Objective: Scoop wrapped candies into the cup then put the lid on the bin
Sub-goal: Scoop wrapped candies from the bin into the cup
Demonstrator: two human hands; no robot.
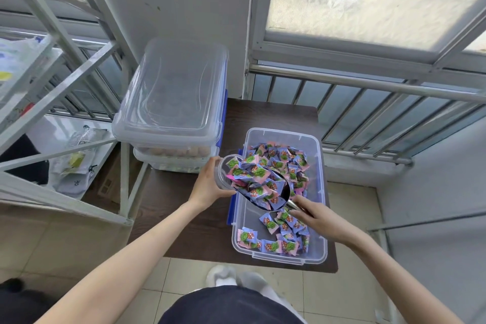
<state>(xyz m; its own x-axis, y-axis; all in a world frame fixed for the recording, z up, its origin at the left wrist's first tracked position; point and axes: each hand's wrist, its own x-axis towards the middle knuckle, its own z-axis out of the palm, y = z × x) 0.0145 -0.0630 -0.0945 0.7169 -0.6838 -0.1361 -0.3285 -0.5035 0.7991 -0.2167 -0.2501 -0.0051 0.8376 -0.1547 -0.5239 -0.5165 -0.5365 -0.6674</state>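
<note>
An open clear plastic bin (322, 208) with blue latches sits on the dark table and holds many wrapped candies (278, 241) in purple, pink and green wrappers. My left hand (207, 184) grips a clear plastic cup (223, 173), tilted toward the bin at its left rim. My right hand (315, 218) holds the handle of a metal scoop (282, 198) heaped with candies, its front end at the cup's mouth. Some candies lie in the cup's opening. The clear lid (171, 92) rests on top of other bins behind my left hand.
Two stacked closed bins (171, 158) stand at the table's back left under the lid. A white metal rack (65, 102) with bags stands left of the dark table (184, 218). Window railing (368, 102) runs behind and to the right. My shoes show below the table edge.
</note>
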